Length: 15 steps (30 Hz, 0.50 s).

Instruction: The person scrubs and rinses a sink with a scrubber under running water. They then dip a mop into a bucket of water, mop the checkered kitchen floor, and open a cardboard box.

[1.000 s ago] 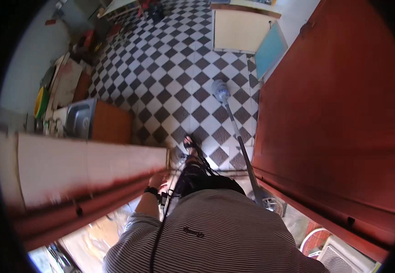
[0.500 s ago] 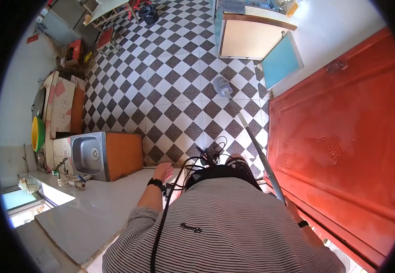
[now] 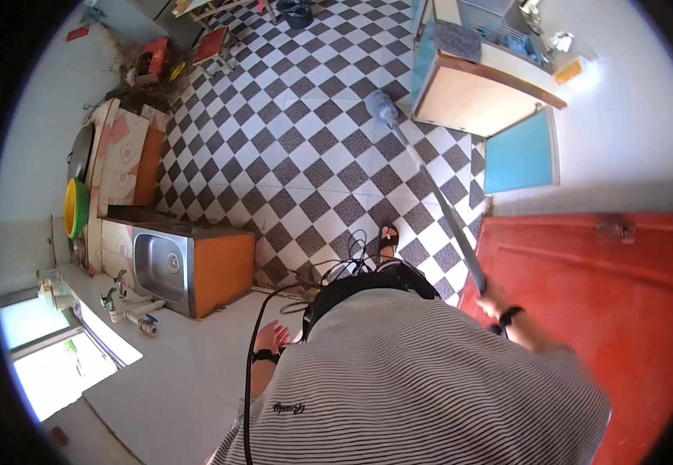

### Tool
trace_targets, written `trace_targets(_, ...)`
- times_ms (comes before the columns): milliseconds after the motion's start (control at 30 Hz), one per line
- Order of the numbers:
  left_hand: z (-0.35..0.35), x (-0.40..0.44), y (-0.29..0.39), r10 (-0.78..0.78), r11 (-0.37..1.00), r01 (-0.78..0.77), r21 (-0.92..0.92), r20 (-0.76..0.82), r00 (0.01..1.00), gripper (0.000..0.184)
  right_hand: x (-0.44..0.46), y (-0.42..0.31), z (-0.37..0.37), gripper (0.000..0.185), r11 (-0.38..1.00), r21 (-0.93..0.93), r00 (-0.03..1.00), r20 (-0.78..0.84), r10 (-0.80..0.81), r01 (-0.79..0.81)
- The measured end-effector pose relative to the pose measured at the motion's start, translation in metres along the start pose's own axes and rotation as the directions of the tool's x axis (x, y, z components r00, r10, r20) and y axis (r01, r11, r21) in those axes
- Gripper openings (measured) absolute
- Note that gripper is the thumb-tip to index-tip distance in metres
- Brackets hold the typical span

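Observation:
My right hand (image 3: 493, 301) is closed around the upper end of the grey handle of a mop (image 3: 449, 211). The handle slants up and away across the floor to a bluish-grey mop head (image 3: 383, 108), which rests on the tiles just left of a pale cabinet. My left hand (image 3: 272, 338) hangs low beside my hip with its fingers loosely apart and nothing in it. Black cables (image 3: 356, 256) loop around my waist. One sandalled foot (image 3: 387, 235) shows ahead of me.
Black-and-white tiles (image 3: 290, 167) cover the floor. A steel sink (image 3: 167, 263) in an orange-sided unit stands at left. At right are a red door (image 3: 584, 310) and the pale cabinet (image 3: 480, 97). Farther off are a red-topped stool (image 3: 211, 46) and a dark bucket (image 3: 296, 14).
The mop head has moved forward across the tiles, nearer the cabinet. My right hand has swung forward with the handle. My left hand has drawn back, and I have stepped ahead.

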<state>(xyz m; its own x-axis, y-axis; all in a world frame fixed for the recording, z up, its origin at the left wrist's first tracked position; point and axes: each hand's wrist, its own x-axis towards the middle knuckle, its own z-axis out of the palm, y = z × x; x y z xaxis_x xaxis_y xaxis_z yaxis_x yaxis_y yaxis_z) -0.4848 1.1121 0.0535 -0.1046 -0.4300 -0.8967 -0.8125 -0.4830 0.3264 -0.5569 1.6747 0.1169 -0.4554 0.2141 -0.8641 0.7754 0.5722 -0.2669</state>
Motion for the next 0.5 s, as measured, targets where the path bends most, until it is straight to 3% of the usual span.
trace_targets(33, 0.006, 0.011, 0.008, 0.017, 1.000, -0.016, -0.009, 0.073, 0.997, 0.023, 0.083, 0.021, 0.006, 0.051, 0.907, 0.021, 0.903, -0.104, -0.417, 0.421)
trace_targets(67, 0.009, 0.019, 0.013, 0.029, 0.999, -0.027, -0.019, 0.142, 0.989, 0.026, 0.143, -0.005, -0.001, 0.044, 0.950, -0.043, 0.945, -0.090, -0.313, 0.310)
trace_targets(100, 0.023, 0.002, 0.025, 0.153, 0.988, -0.152, -0.016, 0.160, 0.975, 0.024, 0.169, -0.051, -0.013, 0.039, 0.860, -0.297, 0.874, -0.131, -0.467, 0.415)
trace_targets(133, 0.038, -0.022, 0.041, 0.272, 0.962, -0.274, -0.014, 0.176, 0.946, 0.023, 0.220, -0.084, -0.015, 0.040, 0.914, -0.292, 0.922, -0.182, -0.343, 0.282)
trace_targets(167, 0.046, -0.034, 0.051, 0.284, 0.959, -0.277, -0.066, 0.175, 0.943, 0.023, 0.216, -0.147, -0.035, 0.041, 0.913, -0.193, 0.899, -0.195, -0.393, 0.358)
trace_targets(200, 0.051, -0.041, 0.060, 0.303, 0.951, -0.286, -0.118, 0.177, 0.936, 0.023, 0.188, -0.211, -0.053, 0.040, 0.949, -0.092, 0.934, -0.172, -0.312, 0.300)
trace_targets(233, 0.049, -0.044, 0.065, 0.280, 0.960, -0.268, -0.084, 0.199, 0.939, 0.024, 0.219, -0.233, -0.053, 0.039, 0.895, -0.017, 0.874, -0.208, -0.440, 0.446)
trace_targets(267, 0.045, -0.043, 0.065, 0.285, 0.958, -0.272, -0.091, 0.192, 0.939, 0.024, 0.184, -0.273, -0.054, 0.045, 0.886, 0.202, 0.899, -0.234, -0.370, 0.418)
trace_targets(333, 0.027, -0.038, 0.067, 0.223, 0.974, -0.226, -0.013, 0.231, 0.947, 0.027, 0.239, -0.298, -0.054, 0.048, 0.920, -0.017, 0.915, -0.106, -0.390, 0.391)
trace_targets(400, -0.007, 0.001, 0.052, 0.225, 0.959, -0.256, 0.124, 0.224, 0.948, 0.028, 0.192, -0.312, -0.032, 0.048, 0.950, 0.013, 0.939, -0.154, -0.307, 0.312)
trace_targets(467, -0.034, 0.025, 0.047, 0.121, 0.977, -0.148, 0.155, 0.170, 0.978, 0.027, 0.263, -0.249, 0.006, 0.045, 0.883, -0.065, 0.843, -0.273, -0.464, 0.465)
trace_targets(500, -0.042, 0.032, 0.053, 0.117, 0.974, -0.149, 0.170, 0.185, 0.976, 0.027, 0.206, -0.233, 0.014, 0.044, 0.886, -0.199, 0.836, -0.296, -0.461, 0.418)
